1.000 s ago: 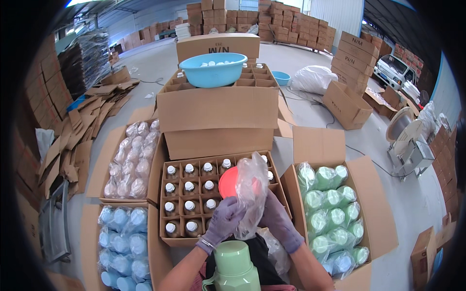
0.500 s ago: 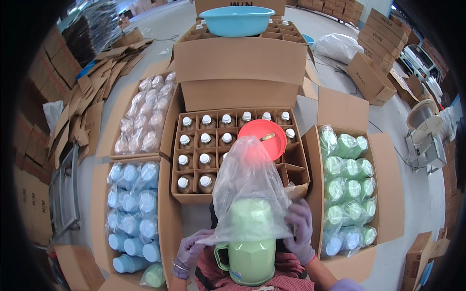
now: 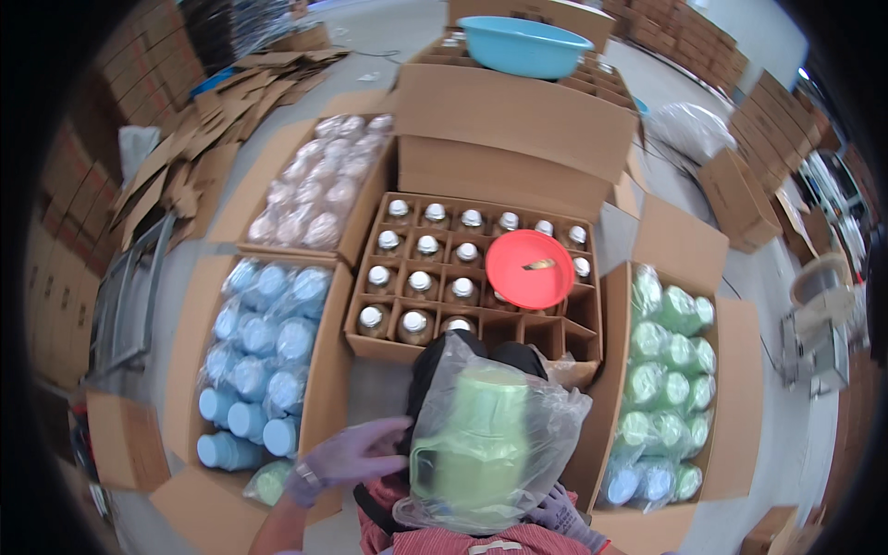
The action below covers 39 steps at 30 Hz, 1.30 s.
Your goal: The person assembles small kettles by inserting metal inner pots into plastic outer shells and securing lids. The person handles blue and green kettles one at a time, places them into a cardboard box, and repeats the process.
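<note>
A light green jug (image 3: 481, 421) with a side handle stands upright in my lap. A clear plastic bag (image 3: 564, 416) covers it from the top down to near its base. My left hand (image 3: 356, 458), in a purple glove, is open beside the handle, its fingers stretched toward the bag. Low on the jug's right side, my gloved right hand (image 3: 564, 518) is against the bag's lower edge; its fingertips are partly hidden. Just ahead is a divided carton (image 3: 379, 349) of white-capped bottles, with a round red lid-like disc (image 3: 529, 268) lying on top.
Open cartons hold bagged blue items (image 3: 250, 377) at left, bagged pinkish items (image 3: 324, 180) at far left and bagged green items (image 3: 652, 384) at right. A blue basin (image 3: 525, 51) rests on a carton at the back. Flattened cardboard (image 3: 199, 139) is piled at far left.
The bag has come down over the jug, its raised top now collapsed around it. My left hand has released the bag edge and opened; my right hand has moved lower. The view has shifted.
</note>
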Available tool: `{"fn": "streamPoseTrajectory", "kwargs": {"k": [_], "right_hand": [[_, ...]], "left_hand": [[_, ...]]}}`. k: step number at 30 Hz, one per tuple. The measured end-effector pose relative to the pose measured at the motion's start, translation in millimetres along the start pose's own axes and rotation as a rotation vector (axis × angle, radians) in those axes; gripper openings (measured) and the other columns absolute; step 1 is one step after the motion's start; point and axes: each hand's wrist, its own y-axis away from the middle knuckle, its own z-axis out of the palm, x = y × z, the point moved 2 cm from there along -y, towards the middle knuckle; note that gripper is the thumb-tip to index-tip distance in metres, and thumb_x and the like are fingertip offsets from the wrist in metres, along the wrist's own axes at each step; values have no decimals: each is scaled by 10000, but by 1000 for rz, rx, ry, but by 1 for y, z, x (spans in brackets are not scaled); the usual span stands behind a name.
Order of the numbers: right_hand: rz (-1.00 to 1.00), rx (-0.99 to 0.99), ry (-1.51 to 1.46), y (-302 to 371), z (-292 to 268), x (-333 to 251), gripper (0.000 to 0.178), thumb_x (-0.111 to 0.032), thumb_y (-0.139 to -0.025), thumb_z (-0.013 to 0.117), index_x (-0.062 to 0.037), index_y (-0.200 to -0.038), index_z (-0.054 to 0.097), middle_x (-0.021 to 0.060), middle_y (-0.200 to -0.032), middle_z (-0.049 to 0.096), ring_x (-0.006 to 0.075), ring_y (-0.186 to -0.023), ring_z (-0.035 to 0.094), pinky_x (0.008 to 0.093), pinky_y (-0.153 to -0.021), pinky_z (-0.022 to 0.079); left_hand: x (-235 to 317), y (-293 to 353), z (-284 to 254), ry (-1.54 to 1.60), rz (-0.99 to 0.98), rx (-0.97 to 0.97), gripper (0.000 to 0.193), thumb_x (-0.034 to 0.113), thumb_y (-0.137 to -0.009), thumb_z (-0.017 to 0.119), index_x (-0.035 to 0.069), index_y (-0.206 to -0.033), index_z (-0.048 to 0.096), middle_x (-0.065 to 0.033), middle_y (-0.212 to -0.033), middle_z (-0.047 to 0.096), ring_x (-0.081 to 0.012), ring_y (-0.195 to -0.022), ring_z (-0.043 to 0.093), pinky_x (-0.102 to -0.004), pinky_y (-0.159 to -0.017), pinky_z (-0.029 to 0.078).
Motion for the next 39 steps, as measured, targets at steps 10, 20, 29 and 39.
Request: {"fn": "streamPoseTrajectory", "kwargs": {"k": [10,20,29,39], "right_hand": [[238,81,-674,-88,-24,-57,153,-173,-844,724,-103,-967,665,93,-1012,663,291,-1018,631,524,-948,474],[-509,-95,-297,-337,-1,-117,294,-48,-796,694,-62,-1087,655,169,-1209,615,393,-1131,583,457,-985,475],[-514,-10,183,-309,-9,-71,277,-83,-778,663,-99,-1054,666,132,-1218,607,371,-1176,555,552,-1072,408],[-524,37,386,-313,1,-79,228,-159,-835,686,-98,-1055,680,98,-1133,664,311,-1093,617,522,-1053,442]], "left_hand": [[-131,68,77,719,78,303,563,117,-857,611,33,-1405,512,-127,-1261,643,-266,-1080,664,-400,-894,555],[-280,145,52,1251,936,1538,372,126,-927,629,90,-1289,554,-72,-1208,632,-303,-1096,649,-490,-927,591],[-415,136,-46,1581,72,2432,561,-87,-763,634,93,-1280,514,-92,-1176,601,-307,-1027,600,-536,-863,541],[-415,124,-58,1205,-478,1423,327,224,-841,739,76,-1121,657,-126,-1053,704,-308,-993,668,-452,-853,542]]}}
